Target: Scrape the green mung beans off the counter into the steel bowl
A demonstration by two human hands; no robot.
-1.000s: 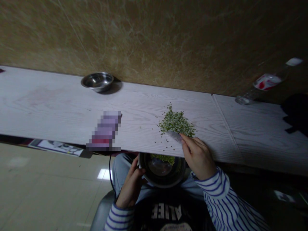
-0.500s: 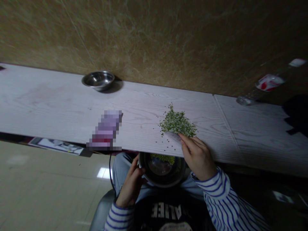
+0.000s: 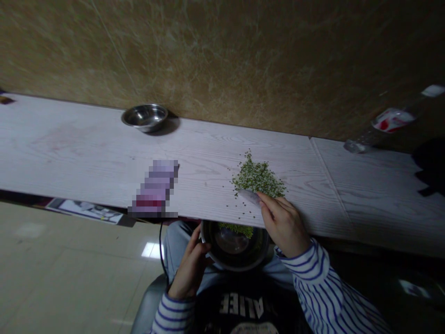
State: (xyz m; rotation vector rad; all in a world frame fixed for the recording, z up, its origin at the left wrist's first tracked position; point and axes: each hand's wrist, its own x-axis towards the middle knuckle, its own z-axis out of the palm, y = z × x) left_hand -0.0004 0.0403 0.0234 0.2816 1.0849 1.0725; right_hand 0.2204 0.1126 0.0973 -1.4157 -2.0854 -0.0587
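Observation:
A pile of small green beans lies on the pale wooden table, with stray beans scattered toward the near edge. My right hand rests at the pile's near side, fingers closed on a small flat white card that touches the beans. My left hand grips the rim of a steel bowl held on my lap just under the table's edge. Some green beans lie inside that bowl at its far side.
A second, empty-looking steel bowl stands at the back by the marbled wall. A blurred-out flat object lies left of the pile near the edge. A plastic bottle lies far right, beside a dark object.
Both hands, the bowl and the bean pile stay almost where they were. Only the view has shifted slightly.

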